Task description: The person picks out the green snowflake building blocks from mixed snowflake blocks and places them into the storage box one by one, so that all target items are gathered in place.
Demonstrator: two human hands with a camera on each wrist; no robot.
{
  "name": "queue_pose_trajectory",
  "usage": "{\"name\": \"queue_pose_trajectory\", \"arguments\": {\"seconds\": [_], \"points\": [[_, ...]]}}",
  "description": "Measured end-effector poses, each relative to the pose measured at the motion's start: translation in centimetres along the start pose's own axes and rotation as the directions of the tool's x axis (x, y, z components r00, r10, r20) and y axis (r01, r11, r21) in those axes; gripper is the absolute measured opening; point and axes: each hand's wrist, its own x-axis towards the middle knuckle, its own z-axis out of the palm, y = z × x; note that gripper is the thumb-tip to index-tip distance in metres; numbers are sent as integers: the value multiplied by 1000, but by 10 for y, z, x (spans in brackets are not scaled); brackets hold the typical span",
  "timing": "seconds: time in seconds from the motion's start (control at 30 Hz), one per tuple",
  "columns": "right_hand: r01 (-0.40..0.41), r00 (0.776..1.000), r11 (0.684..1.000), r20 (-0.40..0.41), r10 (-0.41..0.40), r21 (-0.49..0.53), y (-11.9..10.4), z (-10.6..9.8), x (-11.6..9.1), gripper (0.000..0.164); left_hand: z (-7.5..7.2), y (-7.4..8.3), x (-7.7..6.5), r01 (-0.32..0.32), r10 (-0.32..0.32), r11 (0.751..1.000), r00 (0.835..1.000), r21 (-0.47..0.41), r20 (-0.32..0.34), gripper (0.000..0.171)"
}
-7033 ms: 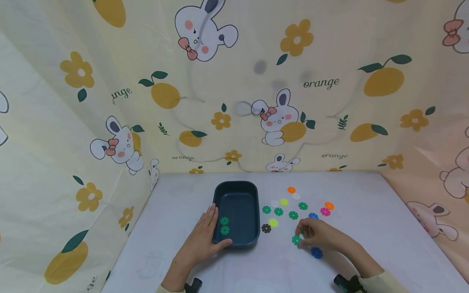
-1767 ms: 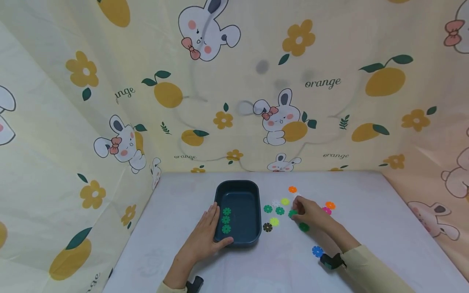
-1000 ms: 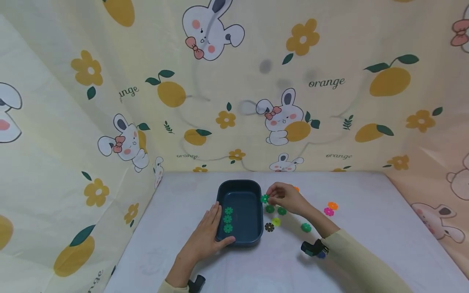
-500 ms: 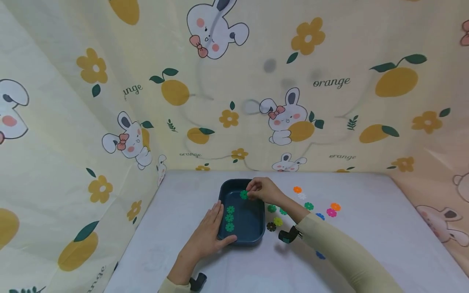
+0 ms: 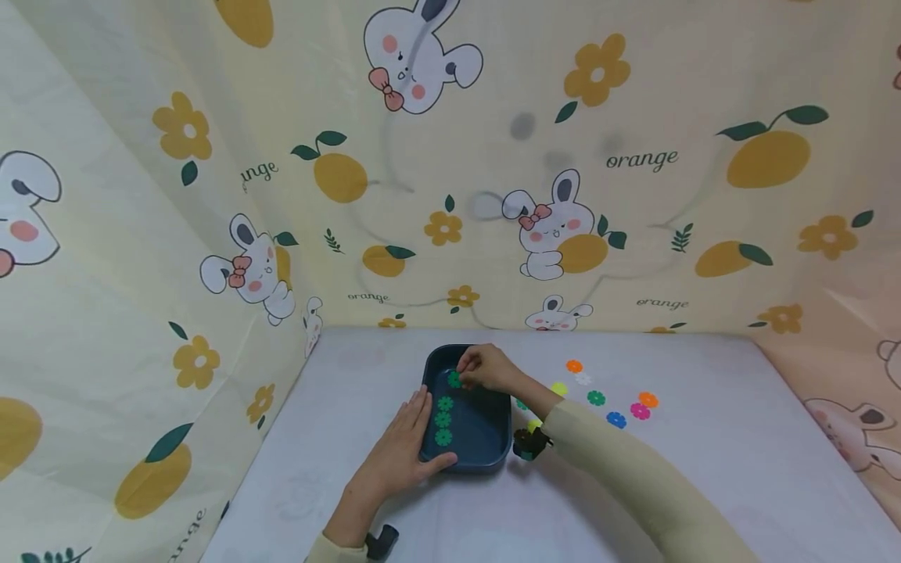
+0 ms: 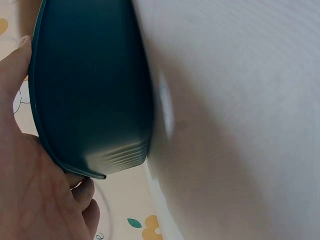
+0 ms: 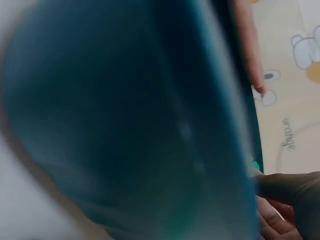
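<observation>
A dark blue rectangular tray (image 5: 486, 453) stands on the table, three green flower-shaped discs (image 5: 443, 419) lined up along its left side. My left hand (image 5: 397, 438) rests against the tray's left side and front corner, fingers straight along the wall and thumb at the near rim. Inside the far end of the tray, my right hand (image 5: 493, 369) pinches another green flower-shaped disc (image 5: 454, 379) between thumb and fingertips, beyond the row. The left wrist view shows the tray's outer wall (image 6: 95, 90) beside the thumb. The tray wall (image 7: 125, 110) hides most of the right hand's work in its wrist view.
Right of the tray lie several loose discs: orange (image 5: 574, 366), white (image 5: 583, 378), green (image 5: 596, 398), blue (image 5: 616, 420), pink (image 5: 640, 411) and yellow (image 5: 559, 389). My right forearm (image 5: 619, 461) covers part of the table. A patterned cloth (image 5: 450, 266) hangs behind.
My right hand has taken a green disc from the pile and carried it left into the tray's far end. A third green disc has joined the tray's row since the earliest frame. The left hand stays put.
</observation>
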Motion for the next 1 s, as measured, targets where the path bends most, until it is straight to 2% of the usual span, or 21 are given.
{"name": "queue_pose_trajectory", "arguments": {"seconds": [0.33, 0.5, 1.0], "points": [[-47, 999, 995, 7, 48, -91, 2, 9, 9, 5, 0, 0, 0, 14, -14, 1000, 1000, 9, 14, 113], [-38, 999, 989, 12, 40, -142, 4, 8, 11, 6, 0, 0, 0, 16, -16, 1000, 1000, 4, 7, 113], [-7, 992, 971, 120, 37, -238, 5, 0, 24, 11, -3, 3, -1, 15, -15, 1000, 1000, 1, 20, 112]]}}
